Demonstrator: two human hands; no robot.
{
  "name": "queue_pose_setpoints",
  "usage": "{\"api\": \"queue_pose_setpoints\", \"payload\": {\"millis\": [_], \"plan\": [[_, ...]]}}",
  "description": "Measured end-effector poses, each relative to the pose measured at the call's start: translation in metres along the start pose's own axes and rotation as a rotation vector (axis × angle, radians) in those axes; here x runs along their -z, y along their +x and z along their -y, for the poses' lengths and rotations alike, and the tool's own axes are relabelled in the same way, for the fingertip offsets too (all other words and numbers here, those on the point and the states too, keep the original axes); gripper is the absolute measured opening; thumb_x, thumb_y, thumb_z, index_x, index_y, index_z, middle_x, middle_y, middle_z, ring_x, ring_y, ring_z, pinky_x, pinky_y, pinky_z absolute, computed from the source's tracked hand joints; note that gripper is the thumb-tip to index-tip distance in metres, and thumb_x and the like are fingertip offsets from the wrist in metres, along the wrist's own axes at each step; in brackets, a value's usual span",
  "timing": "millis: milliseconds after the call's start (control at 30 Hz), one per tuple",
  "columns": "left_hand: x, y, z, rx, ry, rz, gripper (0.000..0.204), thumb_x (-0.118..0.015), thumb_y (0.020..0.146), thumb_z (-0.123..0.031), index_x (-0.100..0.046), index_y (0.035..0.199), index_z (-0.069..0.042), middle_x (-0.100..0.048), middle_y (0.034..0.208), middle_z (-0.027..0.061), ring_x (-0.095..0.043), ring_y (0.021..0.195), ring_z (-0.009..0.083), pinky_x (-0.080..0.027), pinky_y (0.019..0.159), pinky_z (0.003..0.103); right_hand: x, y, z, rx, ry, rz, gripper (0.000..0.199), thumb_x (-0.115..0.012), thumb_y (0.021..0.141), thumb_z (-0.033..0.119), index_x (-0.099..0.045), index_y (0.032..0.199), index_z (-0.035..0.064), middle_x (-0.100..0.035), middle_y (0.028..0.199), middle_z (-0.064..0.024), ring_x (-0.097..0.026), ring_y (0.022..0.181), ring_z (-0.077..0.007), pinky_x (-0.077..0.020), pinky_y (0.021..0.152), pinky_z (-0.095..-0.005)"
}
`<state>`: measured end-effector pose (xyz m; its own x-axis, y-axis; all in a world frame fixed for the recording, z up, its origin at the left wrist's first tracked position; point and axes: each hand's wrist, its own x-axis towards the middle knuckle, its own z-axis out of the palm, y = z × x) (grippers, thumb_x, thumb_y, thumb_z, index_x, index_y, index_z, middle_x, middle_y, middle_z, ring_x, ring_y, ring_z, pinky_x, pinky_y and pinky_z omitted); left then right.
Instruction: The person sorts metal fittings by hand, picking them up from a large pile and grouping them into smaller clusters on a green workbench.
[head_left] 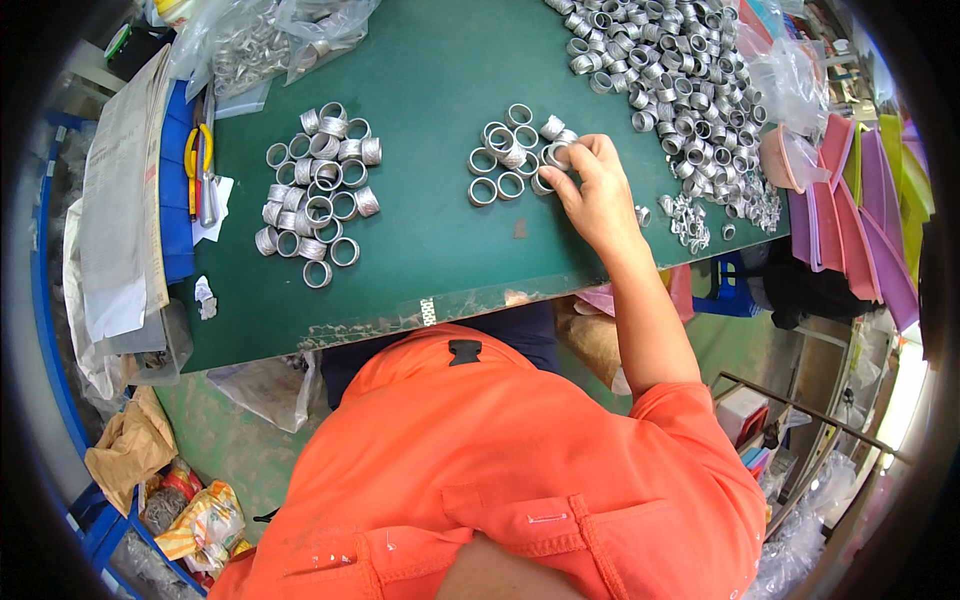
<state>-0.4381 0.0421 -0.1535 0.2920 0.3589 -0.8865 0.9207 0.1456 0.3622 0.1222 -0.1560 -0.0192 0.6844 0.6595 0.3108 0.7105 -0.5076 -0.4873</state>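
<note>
My right hand (596,192) reaches over the green table, thumb and fingers closed around a grey metal ring (556,156) at the right edge of a small cluster. Part of that ring is hidden by the fingers. Beside it in the cluster lie several more metal rings (482,190), some flat with their round openings up, others on their sides. A larger group of similar rings (319,209) rests to the left. My left hand is out of view.
A big heap of metal rings (690,90) covers the far right, with smaller metal pieces (690,222) at its near end. Clear plastic bags (255,50) lie far left, near yellow-handled scissors (191,160). Pink, purple and green bins (845,190) stand beyond the right edge.
</note>
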Motion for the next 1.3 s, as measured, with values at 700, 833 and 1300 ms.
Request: {"api": "queue_pose_setpoints", "payload": {"millis": [700, 833, 1300], "plan": [[-0.026, -0.073, -0.345, -1.269, 0.622, 0.117, 0.028, -0.076, 0.074, -0.011, -0.063, 0.097, -0.003, -0.061, 0.09, 0.0116, -0.06, 0.068, 0.0234, -0.049, 0.057, 0.031, 0.011, -0.047, 0.026, -0.516, 1.774, 0.21, 0.024, -0.051, 0.097, 0.017, -0.044, 0.117, 0.0053, -0.063, 0.094, -0.0156, -0.066, 0.074, -0.0216, -0.0556, 0.063, -0.0324], [-0.073, -0.055, -0.38, -1.584, 0.387, -0.103, 0.047, -0.077, 0.072, -0.004, -0.056, 0.114, -0.005, -0.056, 0.106, 0.0139, -0.059, 0.076, 0.0214, -0.049, 0.064, 0.029, -0.005, -0.054, 0.066, -0.495, 1.486, 0.607, 0.025, -0.042, 0.101, 0.026, -0.044, 0.116, 0.0068, -0.063, 0.079, -0.0114, -0.061, 0.058, -0.0153, -0.0496, 0.052, -0.0262], [0.016, 0.002, -0.433, -1.285, 0.351, -0.776, 0.009, -0.065, 0.084, -0.007, -0.064, 0.091, 0.0, -0.066, 0.095, 0.0116, -0.064, 0.089, 0.0244, -0.049, 0.081, 0.032, -0.008, -0.018, -0.01, -0.052, -0.018, -0.097, 0.014, -0.069, 0.076, 0.007, -0.064, 0.089, 0.0025, -0.058, 0.089, -0.0132, -0.058, 0.085, -0.0316, -0.0477, 0.075, -0.0392]]}}
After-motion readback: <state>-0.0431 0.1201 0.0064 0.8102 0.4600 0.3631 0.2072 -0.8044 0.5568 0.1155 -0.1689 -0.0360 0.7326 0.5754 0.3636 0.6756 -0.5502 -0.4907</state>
